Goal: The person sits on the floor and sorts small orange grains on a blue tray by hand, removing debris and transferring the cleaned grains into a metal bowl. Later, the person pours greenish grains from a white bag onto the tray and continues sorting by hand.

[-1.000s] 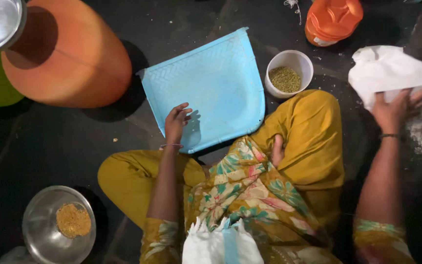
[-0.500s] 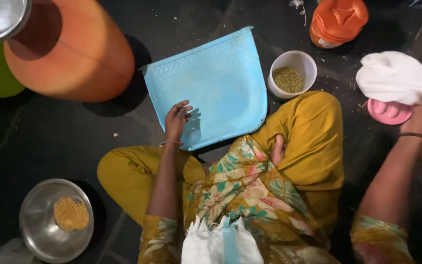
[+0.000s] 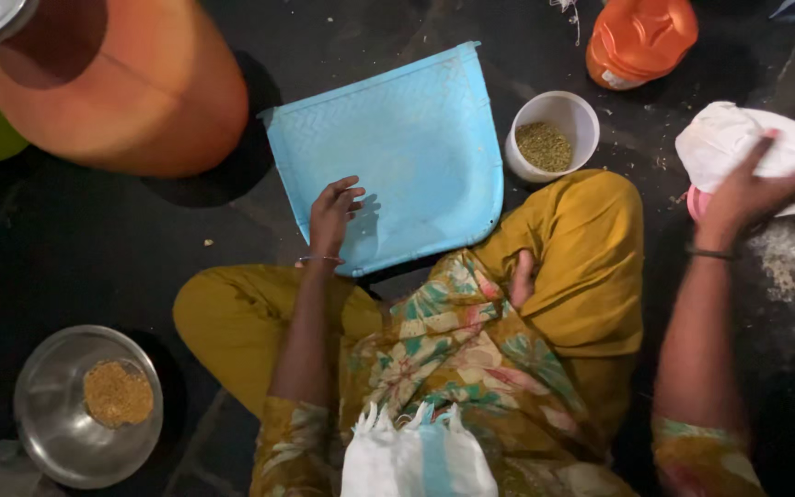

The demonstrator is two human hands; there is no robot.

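At the far left a steel bowl (image 3: pixel 87 407) holding a little pile of grain sits on the dark floor (image 3: pixel 94 248), with a large orange clay pot (image 3: pixel 126 87) above it. The left hand (image 3: pixel 331 213) lies flat on the near left edge of the light blue plastic tray (image 3: pixel 397 152), fingers spread and loosely curled over the rim, pressing rather than clasping it; the forearm runs straight up from the lap. Just right of the tray stands a white cup (image 3: pixel 554 136) of greenish grain, and beyond it an orange lidded jar (image 3: pixel 641 39). At the far right the right hand (image 3: pixel 747 189) is stretched well out to the side, arm nearly straight, its grip closed over a white cloth bag (image 3: pixel 752 147) with fingers spread across the fabric; something pink shows just under the bag. Against half a second ago, the left hand and tray have not shifted, while the right hand has come up onto the bag, which now hides most of the pink thing.
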